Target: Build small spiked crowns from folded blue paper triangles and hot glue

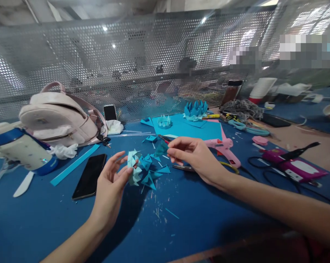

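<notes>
In my left hand (114, 179), between thumb and fingers, is a pale blue folded-paper ring (134, 166) with pointed edges. My right hand (188, 155) is raised to its right, thumb and fingers pinching a small blue folded-paper piece (161, 148), blurred by motion. The two papers are apart. Just right of the ring, several darker blue folded-paper pieces (150, 179) lie loose on the blue table. A pink glue gun (223, 148) rests beyond my right wrist. Scissors (184, 168) are partly hidden under that hand.
Finished-looking paper flowers, one large (195, 110) and one small (164, 121), stand on blue sheets (181, 128) at the back. On the left are a black phone (90, 177), a paper strip (74, 164), a tumbler (25, 148) and a backpack (58, 115). A purple box (293, 166) with cables lies right.
</notes>
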Available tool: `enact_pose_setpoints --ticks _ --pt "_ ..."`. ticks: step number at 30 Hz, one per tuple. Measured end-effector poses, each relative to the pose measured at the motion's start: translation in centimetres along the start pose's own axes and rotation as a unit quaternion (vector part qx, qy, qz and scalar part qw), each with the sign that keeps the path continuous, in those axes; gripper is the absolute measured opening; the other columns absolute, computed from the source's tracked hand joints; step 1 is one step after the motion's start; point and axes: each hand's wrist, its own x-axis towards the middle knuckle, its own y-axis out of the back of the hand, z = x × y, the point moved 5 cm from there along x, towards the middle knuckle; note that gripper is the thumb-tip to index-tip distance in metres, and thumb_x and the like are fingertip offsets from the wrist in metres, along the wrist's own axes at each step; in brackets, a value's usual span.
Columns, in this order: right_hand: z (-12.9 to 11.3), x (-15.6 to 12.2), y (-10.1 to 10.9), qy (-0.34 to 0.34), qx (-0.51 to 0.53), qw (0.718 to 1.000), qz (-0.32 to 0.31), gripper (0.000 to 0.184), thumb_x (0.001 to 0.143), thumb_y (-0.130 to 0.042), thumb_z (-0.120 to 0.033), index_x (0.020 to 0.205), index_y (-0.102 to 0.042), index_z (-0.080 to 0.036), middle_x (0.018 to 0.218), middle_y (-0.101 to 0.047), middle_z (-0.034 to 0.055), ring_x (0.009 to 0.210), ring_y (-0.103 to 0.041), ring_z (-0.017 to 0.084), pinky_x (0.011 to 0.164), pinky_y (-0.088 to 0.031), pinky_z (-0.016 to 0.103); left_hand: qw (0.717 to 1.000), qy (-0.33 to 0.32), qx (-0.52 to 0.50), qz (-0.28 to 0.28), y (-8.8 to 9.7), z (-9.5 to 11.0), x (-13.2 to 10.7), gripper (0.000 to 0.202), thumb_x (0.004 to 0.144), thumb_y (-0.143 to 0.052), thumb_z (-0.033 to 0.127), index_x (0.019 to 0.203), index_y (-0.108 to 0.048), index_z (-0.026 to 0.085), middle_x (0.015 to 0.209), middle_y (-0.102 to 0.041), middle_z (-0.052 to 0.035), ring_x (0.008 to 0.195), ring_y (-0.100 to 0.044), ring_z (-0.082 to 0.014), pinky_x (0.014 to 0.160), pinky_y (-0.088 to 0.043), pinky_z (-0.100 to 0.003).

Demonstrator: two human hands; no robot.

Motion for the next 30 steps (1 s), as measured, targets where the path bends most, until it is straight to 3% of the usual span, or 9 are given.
enact_pose_setpoints --ticks 4,12,18,22,30 --pt "1.1 0.0 0.2 -0.035 -0.025 0.999 -0.015 0.023 0.072 -0.082 -0.036 0.077 -0.069 -0.017 0.060 -0.062 -0.0019 0.050 -0.048 0.007 0.045 -0.035 0.020 0.998 0.047 -0.049 0.012 0.2 -0.8 0.8 0.055 0.056 -0.092 0.018 0.105 -0.069 0.020 0.087 -0.073 -0.0001 0.087 -0.073 -0.0151 0.065 -0.055 -0.011" --pt "0.6 1.3 0.1 -0.020 -0.099 0.993 -0.055 0.022 0.071 -0.081 -0.037 0.072 -0.069 -0.017 0.062 -0.065 0.0000 0.055 -0.056 0.010 0.051 -0.043 0.023 0.997 0.069 -0.026 -0.035 0.0 -1.0 0.5 0.030 0.070 -0.085 0.026 0.098 -0.076 0.020 0.099 -0.073 -0.0012 0.089 -0.067 -0.0100 0.075 -0.052 -0.010" --pt "0.5 2.3 -0.2 0.007 -0.128 0.989 -0.076 0.017 0.073 -0.078 -0.034 0.074 -0.071 -0.019 0.061 -0.063 -0.0009 0.055 -0.055 0.011 0.051 -0.042 0.025 0.996 0.053 0.001 -0.077 -0.1 -1.3 0.5 0.036 0.073 -0.083 0.025 0.108 -0.073 0.023 0.101 -0.072 -0.0018 0.081 -0.068 -0.0102 0.071 -0.053 -0.014" --pt "1.2 2.5 -0.3 -0.003 -0.119 0.989 -0.082 0.017 0.072 -0.080 -0.033 0.073 -0.071 -0.018 0.063 -0.064 -0.0009 0.056 -0.055 0.010 0.053 -0.043 0.025 0.998 0.026 0.035 -0.054 0.6 -1.4 1.0 0.040 0.073 -0.083 0.025 0.110 -0.068 0.022 0.092 -0.072 -0.0003 0.079 -0.069 -0.0115 0.073 -0.054 -0.017" --pt "3.0 2.1 -0.6 -0.065 -0.072 0.994 -0.053 0.024 0.067 -0.083 -0.034 0.071 -0.068 -0.017 0.061 -0.062 -0.0020 0.053 -0.051 0.008 0.049 -0.040 0.022 0.996 0.036 0.075 -0.020 1.6 -1.8 1.1 0.029 0.069 -0.084 0.027 0.073 -0.057 0.017 0.065 -0.064 0.0019 0.072 -0.066 -0.0128 0.061 -0.047 -0.016"
